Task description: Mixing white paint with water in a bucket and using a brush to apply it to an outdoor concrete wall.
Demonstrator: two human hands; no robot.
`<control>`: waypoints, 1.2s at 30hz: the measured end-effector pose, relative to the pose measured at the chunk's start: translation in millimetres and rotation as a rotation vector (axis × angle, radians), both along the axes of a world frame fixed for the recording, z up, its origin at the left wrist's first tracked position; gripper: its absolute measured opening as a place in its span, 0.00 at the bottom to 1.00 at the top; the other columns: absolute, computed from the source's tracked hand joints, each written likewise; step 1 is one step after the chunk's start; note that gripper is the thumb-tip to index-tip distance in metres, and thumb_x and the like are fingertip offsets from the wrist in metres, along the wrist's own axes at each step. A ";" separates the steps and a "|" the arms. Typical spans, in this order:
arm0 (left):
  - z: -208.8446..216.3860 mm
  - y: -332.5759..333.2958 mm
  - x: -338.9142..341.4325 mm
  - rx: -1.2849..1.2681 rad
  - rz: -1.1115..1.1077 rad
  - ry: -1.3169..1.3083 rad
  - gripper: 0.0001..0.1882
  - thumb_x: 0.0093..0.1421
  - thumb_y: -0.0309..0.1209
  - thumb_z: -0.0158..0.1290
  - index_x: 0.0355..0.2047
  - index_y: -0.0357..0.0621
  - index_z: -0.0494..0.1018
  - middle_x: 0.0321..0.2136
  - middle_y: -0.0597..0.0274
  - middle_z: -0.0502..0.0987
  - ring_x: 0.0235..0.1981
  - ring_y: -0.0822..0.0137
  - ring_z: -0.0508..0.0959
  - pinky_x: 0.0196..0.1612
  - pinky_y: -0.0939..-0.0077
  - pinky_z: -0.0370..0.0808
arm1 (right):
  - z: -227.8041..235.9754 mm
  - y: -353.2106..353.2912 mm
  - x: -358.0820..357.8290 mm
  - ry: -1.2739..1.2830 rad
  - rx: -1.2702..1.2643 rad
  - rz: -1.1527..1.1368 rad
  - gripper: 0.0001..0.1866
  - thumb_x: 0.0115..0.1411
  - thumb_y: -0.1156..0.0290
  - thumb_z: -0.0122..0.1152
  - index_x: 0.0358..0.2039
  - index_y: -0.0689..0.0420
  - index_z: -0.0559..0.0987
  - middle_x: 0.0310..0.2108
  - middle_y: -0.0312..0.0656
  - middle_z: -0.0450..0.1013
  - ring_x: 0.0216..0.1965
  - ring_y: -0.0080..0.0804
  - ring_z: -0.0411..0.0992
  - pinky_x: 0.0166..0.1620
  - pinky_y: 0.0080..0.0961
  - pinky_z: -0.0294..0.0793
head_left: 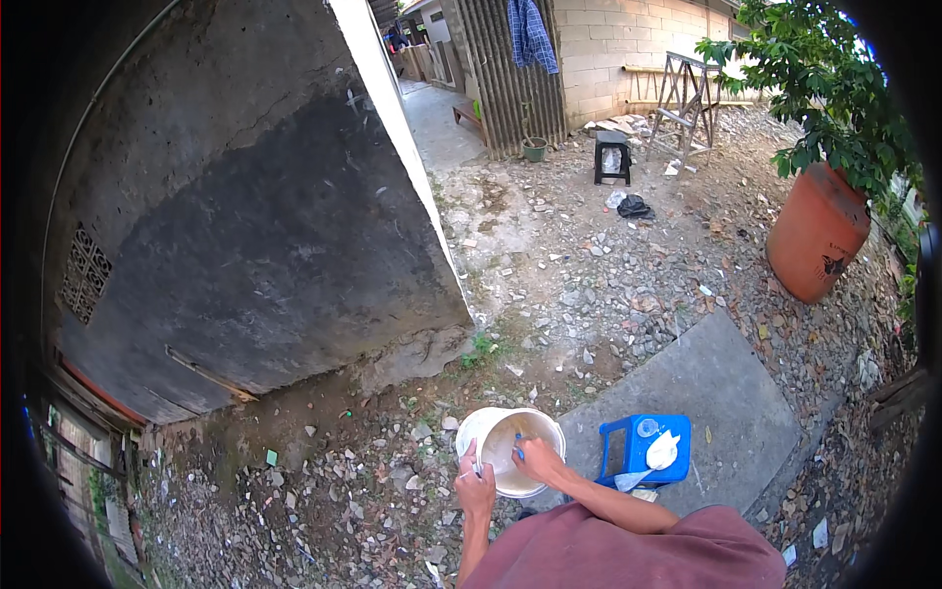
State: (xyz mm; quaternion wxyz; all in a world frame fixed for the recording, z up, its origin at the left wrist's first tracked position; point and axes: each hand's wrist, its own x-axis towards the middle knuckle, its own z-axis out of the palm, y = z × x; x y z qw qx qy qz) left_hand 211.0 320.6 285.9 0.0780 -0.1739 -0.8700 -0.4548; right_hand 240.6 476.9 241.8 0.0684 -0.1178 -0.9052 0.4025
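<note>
A white bucket (466, 432) with pale, wet-looking residue inside leans its mouth toward me just above the gravel. My left hand (476, 488) is closed at the left side of its rim; a small dark piece shows by the fingers, too small to name. Inside the mouth, my right hand (540, 461) is closed round a blue-handled tool (518, 450), whose working end I cannot make out. Right of the bucket stands a blue plastic stool (677, 432). On it lie a white lump (663, 450), a clear cup (648, 427) and a pale flat blade-like piece (633, 479).
The stool stands on a grey slab (726, 393) amid rubble. A dark plastered wall (294, 255) rises at the left. An orange drum (819, 236) stands by a leafy tree (824, 88) at the right. Farther back are a black stool (611, 157) and a trestle (684, 108).
</note>
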 end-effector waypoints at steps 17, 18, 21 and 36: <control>-0.6 -2.8 2.7 0.012 0.026 0.022 0.23 0.53 0.24 0.47 0.52 0.36 0.66 0.47 0.47 0.75 0.35 0.44 0.79 0.37 0.58 0.76 | 5.7 -3.2 0.5 -0.088 -0.086 0.111 0.11 0.55 0.70 0.53 0.30 0.66 0.77 0.28 0.61 0.74 0.33 0.59 0.73 0.37 0.47 0.72; -1.8 -3.4 2.6 0.013 0.026 0.022 0.23 0.53 0.24 0.47 0.52 0.36 0.66 0.47 0.47 0.75 0.35 0.44 0.79 0.37 0.58 0.76 | 4.8 -3.2 0.6 -0.088 -0.085 0.111 0.11 0.55 0.70 0.53 0.30 0.66 0.77 0.28 0.61 0.74 0.33 0.59 0.73 0.37 0.47 0.72; -2.9 -4.9 2.2 -0.044 0.018 -0.048 0.21 0.53 0.23 0.47 0.49 0.34 0.66 0.48 0.47 0.75 0.36 0.44 0.79 0.37 0.58 0.76 | 8.1 -1.5 -0.2 -0.095 -0.172 0.151 0.11 0.55 0.70 0.53 0.29 0.66 0.77 0.27 0.61 0.73 0.33 0.59 0.73 0.37 0.48 0.71; -0.5 -1.2 1.9 -0.002 -0.020 -0.038 0.22 0.53 0.23 0.48 0.51 0.34 0.66 0.48 0.46 0.74 0.44 0.45 0.77 0.47 0.60 0.74 | -10.6 -1.9 -3.0 -0.043 -0.194 0.091 0.10 0.56 0.69 0.54 0.29 0.64 0.78 0.22 0.58 0.73 0.27 0.59 0.73 0.32 0.46 0.70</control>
